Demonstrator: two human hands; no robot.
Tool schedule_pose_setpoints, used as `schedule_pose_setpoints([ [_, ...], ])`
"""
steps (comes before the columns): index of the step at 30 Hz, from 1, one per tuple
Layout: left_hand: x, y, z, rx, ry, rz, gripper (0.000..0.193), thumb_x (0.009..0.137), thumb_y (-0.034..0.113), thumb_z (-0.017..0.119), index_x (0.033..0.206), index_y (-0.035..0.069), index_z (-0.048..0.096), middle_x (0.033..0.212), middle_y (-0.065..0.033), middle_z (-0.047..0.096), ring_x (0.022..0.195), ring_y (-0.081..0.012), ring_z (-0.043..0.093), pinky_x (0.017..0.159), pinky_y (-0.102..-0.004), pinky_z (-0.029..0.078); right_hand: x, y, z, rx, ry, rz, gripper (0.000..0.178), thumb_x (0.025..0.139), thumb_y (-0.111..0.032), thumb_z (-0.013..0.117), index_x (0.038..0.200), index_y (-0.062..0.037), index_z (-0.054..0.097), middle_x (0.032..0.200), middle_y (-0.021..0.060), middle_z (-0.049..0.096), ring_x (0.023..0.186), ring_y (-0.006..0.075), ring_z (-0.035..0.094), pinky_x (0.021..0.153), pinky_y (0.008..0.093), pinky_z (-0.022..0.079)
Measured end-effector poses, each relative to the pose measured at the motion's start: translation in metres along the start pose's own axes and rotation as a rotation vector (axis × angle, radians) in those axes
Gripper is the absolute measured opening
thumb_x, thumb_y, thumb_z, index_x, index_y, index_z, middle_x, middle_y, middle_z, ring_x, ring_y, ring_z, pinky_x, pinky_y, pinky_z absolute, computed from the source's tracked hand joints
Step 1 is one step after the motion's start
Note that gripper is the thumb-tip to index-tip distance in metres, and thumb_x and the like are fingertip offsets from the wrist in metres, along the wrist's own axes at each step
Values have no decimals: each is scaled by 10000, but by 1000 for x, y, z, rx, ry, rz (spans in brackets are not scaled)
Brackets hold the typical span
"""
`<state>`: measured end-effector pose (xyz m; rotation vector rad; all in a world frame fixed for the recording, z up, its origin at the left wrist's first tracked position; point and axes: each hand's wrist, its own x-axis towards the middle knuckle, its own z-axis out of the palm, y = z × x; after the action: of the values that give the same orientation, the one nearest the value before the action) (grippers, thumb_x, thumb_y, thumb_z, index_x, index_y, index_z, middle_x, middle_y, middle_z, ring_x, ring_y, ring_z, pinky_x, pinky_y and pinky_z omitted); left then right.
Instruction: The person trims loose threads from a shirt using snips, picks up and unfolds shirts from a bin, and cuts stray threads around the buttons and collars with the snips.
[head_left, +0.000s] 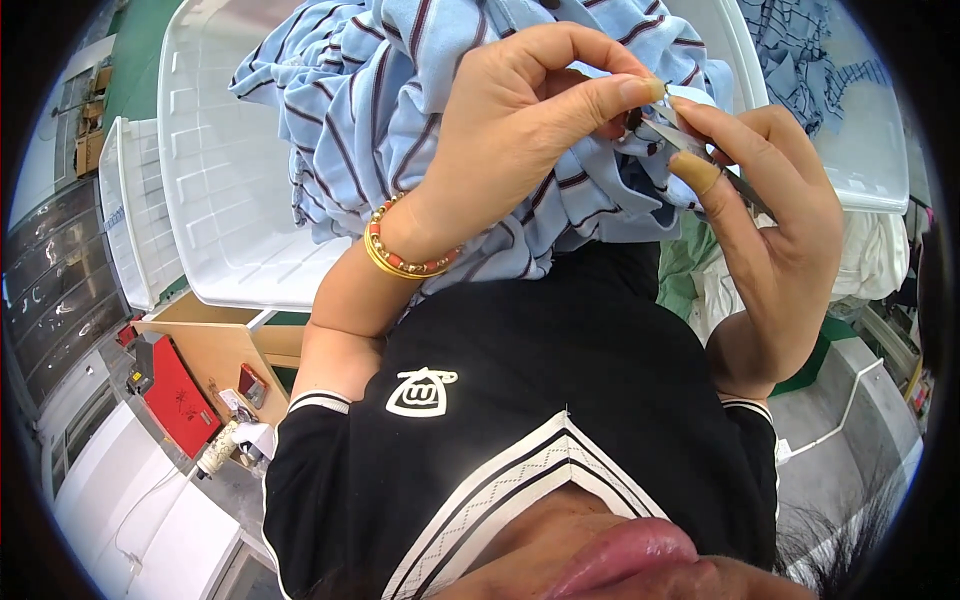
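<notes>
My left hand point(520, 130), with bracelets at its wrist, is raised over a heap of light blue fabric point(350, 100) with dark stripes. Its thumb and forefinger press together at the tips; what they pinch is too small to make out. Just to the right, my right hand point(785, 185) holds a pair of small thread snips point(675, 138), their pointed blades slightly apart and close to the left fingertips. A tan cover point(695, 172) wraps the tip of my right thumb. The striped fabric lies bunched beneath both hands and reaches my lap.
Behind the fabric stands a white plastic bin point(215, 180). Another clear bin point(865, 165) with blue checked cloth sits at the far right, above white cloth point(870, 255). To the left are a wooden box point(220, 350), a red panel point(180, 395) and a thread cone point(215, 452).
</notes>
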<state>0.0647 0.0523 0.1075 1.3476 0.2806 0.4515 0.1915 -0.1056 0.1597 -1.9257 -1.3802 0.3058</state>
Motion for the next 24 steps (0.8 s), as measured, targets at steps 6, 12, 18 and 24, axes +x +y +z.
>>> schedule_pose_setpoints([
  [6, 1, 0, 2, 143, -25, 60, 154, 923, 91, 623, 1033, -14, 648, 1029, -100, 667, 892, -107, 634, 688, -215, 528, 2, -6, -3, -66, -16, -7, 309, 752, 3, 718, 1060, -15, 695, 768, 57, 522, 691, 128, 517, 596, 236, 395],
  [12, 3, -5, 6, 163, 49, 153, 148, 882, 131, 689, 953, 2, 671, 768, -31, 683, 669, -33, 616, 569, -159, 469, 5, -6, -5, -168, -22, -78, 329, 726, 13, 733, 1053, -15, 696, 751, 50, 497, 668, 124, 504, 565, 245, 385],
  [18, 17, -3, -7, 485, -271, 666, 158, 943, 71, 594, 1060, -34, 613, 907, -42, 643, 745, -32, 568, 635, -162, 469, 5, -8, -5, -201, -5, -100, 347, 722, 21, 733, 1064, -22, 694, 761, 57, 508, 667, 127, 509, 567, 250, 392],
  [24, 22, -6, -8, 439, -201, 663, 134, 935, 78, 611, 1019, -26, 627, 845, -22, 646, 674, -20, 553, 581, -151, 454, 7, -13, -8, -286, 5, -161, 352, 715, 11, 744, 1062, -28, 696, 774, 58, 527, 664, 128, 521, 555, 252, 397],
])
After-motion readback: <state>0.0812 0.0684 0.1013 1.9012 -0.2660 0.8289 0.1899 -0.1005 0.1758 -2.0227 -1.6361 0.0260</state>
